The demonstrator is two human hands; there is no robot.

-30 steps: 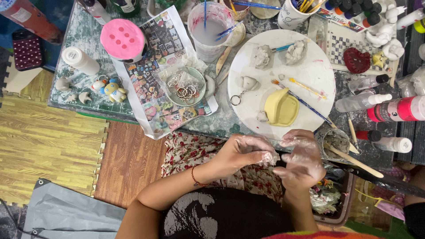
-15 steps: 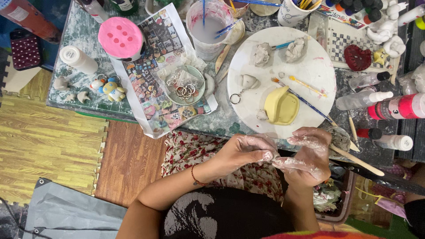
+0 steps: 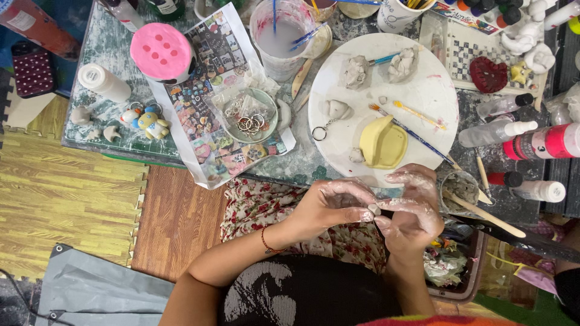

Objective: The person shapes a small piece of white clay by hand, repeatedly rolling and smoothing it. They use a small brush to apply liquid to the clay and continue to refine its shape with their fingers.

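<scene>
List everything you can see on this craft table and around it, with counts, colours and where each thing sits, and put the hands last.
Round board: one, white, table centre-right.
Clay lumps: about four, grey, on the board.
Clay dish: one, pale yellow, board's near edge.
Paintbrushes: two, on the board.
Water cup: one, clear, cloudy water, behind the board.
Small bowl: one, greenish, holds metal rings, on a printed sheet.
Pink lid: one, table left.
Paint bottles: several, white and red, far right.
Heart piece: one, dark red, upper right.
Clay bit: one, grey, pinched between both hands.
Left hand: clay-smeared, over the lap.
Right hand: clay-smeared, touching the left.
</scene>
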